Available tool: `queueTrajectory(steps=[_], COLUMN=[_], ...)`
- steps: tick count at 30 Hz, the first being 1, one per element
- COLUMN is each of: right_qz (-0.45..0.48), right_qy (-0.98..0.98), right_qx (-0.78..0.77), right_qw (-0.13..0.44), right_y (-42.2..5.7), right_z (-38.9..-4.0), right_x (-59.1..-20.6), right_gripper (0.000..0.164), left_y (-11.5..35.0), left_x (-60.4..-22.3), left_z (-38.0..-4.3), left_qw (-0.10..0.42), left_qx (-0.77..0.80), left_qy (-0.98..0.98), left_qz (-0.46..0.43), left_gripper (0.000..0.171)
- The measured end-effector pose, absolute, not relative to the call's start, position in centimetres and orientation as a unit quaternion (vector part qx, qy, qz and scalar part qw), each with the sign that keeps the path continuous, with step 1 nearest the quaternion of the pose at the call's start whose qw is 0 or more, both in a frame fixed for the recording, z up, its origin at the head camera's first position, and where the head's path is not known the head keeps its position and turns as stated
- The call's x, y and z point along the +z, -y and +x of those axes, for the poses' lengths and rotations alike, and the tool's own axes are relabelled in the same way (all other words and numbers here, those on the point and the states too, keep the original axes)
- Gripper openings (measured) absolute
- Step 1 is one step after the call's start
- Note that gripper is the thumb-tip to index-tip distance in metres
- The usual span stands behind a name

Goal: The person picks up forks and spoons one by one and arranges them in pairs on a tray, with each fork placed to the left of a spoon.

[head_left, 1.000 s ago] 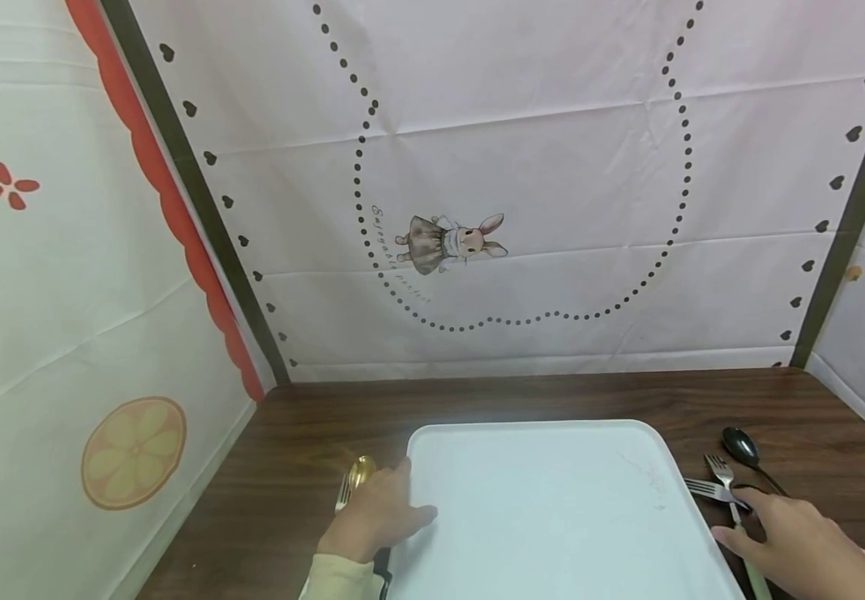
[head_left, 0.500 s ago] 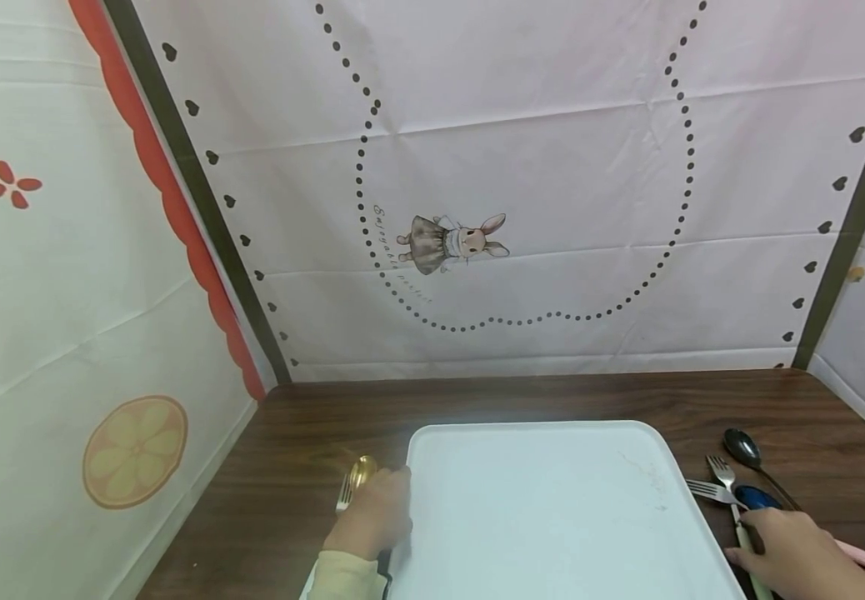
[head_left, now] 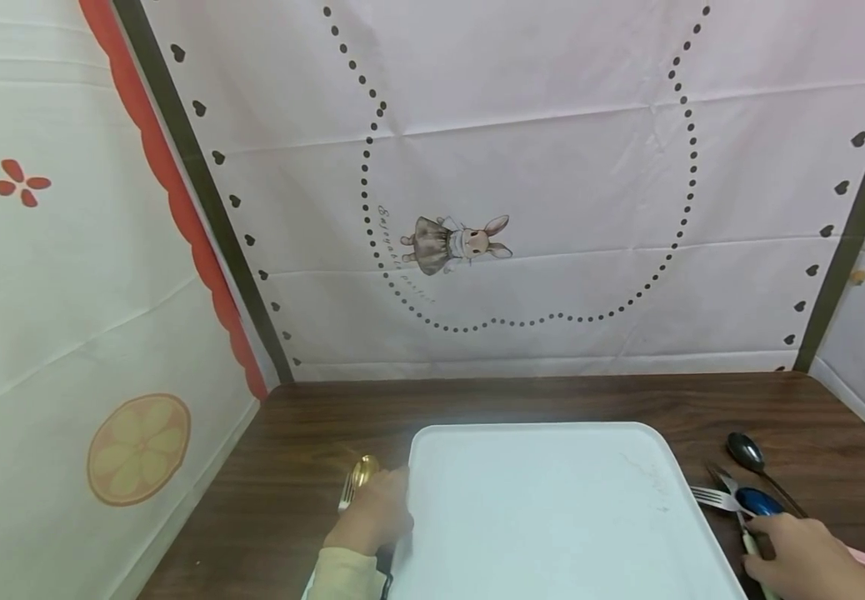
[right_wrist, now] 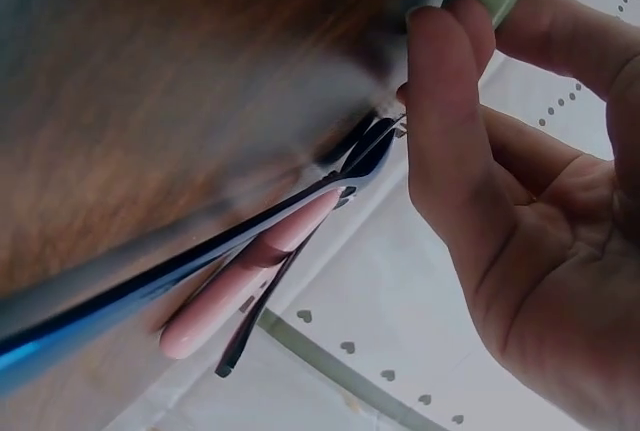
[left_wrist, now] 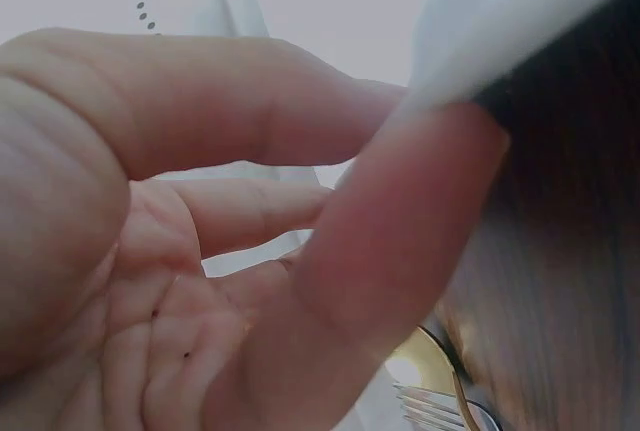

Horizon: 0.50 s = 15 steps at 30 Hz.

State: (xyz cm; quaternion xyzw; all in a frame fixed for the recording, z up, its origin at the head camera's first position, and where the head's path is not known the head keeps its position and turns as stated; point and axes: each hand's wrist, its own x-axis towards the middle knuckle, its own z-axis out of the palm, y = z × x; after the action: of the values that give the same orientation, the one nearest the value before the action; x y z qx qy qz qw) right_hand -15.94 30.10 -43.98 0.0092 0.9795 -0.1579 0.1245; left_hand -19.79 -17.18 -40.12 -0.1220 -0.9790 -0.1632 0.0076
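The right hand (head_left: pixel 817 557) was the nearer one to the green-handled fork (head_left: pixel 751 545), which was at the right part of the worktop (head_left: pixel 297 450), beside the right edge of the white tray (head_left: pixel 537 500). Its fingers (right_wrist: pixel 445 101) pinched the green handle; the metal head pointed from them toward the worktop's far edge, slightly to the left, and the long axis followed this line. So the tray was on the left of this grip. The left hand (head_left: pixel 374 512), well apart, pinched the tray's left edge, near a golden spoon (head_left: pixel 364 468). A blue spoon (head_left: pixel 758 502) lay close to the right fingers. Half a second before, the tines had been sharp to see; now the head was blurred, I suppose from motion. One second before, the left thumb had stretched over the tray; now it was drawn to the edge.
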Motion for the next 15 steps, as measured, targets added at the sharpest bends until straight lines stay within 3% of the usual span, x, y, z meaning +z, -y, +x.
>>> queueTrajectory(steps=[5, 15], right_qz=[0.018, 0.019], right_qy=[-0.978, -0.973], right_qx=[-0.175, -0.217], right_qw=[0.114, 0.074], right_y=[-29.9, -29.6], right_z=[-15.6, -14.9], right_x=[-43.7, -42.7], right_gripper=[0.038, 0.032], left_y=[17.2, 17.2], left_x=[-40.1, -40.1], left_z=[-19.8, -19.8], left_qw=[0.007, -0.001], left_qx=[-0.164, -0.173], left_qy=[0.979, 0.978], left_qz=[-0.121, -0.114], left_gripper=[0.025, 0.029])
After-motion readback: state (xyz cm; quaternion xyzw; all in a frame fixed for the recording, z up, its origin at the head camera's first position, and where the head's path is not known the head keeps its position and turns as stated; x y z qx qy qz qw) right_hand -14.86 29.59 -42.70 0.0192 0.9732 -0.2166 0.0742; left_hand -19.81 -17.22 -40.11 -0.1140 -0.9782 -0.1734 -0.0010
